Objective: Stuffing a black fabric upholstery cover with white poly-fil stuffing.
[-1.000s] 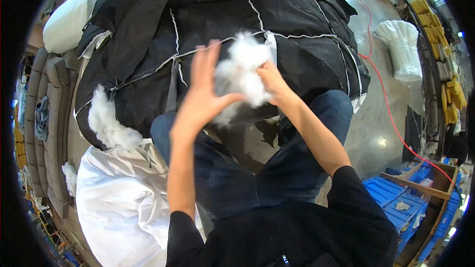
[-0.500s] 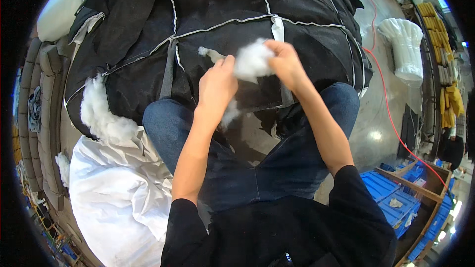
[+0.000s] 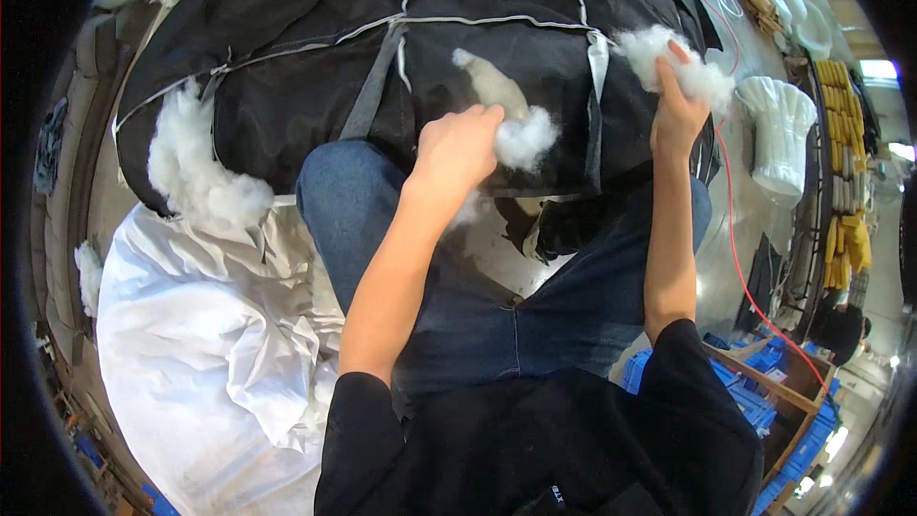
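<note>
The left hand closes loosely on a white stuffing tuft against the black cover just ahead of it. The right hand pinches a second tuft, raised beyond the cover's right edge; a white bag lies below-left of the left hand

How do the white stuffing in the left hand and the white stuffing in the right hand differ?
The clump in the left hand looks smaller and rounder; the clump in the right hand is wider and looser. The left hand holds its clump over the middle of the black fabric cover; the right hand holds its clump up at the cover's right edge. Both are white, fluffy fibre.
</note>
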Motion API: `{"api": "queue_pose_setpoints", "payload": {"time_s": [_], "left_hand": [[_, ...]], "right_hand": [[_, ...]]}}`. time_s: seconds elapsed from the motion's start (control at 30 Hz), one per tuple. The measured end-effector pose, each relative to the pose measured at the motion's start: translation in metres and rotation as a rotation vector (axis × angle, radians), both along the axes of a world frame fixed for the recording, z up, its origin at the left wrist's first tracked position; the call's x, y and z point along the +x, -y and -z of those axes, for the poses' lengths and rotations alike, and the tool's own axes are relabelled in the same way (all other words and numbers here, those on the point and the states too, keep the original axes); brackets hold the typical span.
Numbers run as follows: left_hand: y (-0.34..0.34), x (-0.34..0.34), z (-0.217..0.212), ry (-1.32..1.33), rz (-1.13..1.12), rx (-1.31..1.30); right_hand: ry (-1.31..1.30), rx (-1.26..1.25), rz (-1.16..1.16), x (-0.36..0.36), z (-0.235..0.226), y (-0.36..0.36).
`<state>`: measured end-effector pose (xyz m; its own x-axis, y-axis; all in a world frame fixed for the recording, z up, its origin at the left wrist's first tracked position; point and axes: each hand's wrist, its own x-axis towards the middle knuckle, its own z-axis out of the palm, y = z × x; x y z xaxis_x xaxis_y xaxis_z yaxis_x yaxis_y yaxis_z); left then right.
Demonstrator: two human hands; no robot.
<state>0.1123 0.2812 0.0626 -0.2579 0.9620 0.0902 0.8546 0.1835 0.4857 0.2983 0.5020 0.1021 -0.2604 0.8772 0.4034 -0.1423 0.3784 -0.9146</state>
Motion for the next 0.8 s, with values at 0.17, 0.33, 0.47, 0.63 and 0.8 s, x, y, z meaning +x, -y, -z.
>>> {"api": "queue_pose_setpoints", "payload": {"time_s": [0.17, 0.33, 0.47, 0.63, 0.8], "left_hand": [[-0.018, -0.004, 0.005, 0.001, 0.008, -0.028], [-0.001, -0.004, -0.015, -0.007, 0.16, 0.143], [0.0, -0.003, -0.03, 0.056, 0.178, 0.217], [-0.014, 0.007, -0.023, 0.111, 0.172, 0.271], [-0.002, -0.008, -0.019, 0.2, 0.148, 0.327]], "right_hand": [[0.485, 0.265, -0.419, -0.041, 0.03, 0.059], [0.692, 0.638, -0.854, -0.066, 0.08, 0.054], [1.07, 0.344, -0.67, -0.111, 0.079, 0.049], [1.238, -0.092, -0.227, -0.171, 0.074, 0.065], [0.919, -0.73, -0.643, -0.118, 0.045, 0.053]]}}
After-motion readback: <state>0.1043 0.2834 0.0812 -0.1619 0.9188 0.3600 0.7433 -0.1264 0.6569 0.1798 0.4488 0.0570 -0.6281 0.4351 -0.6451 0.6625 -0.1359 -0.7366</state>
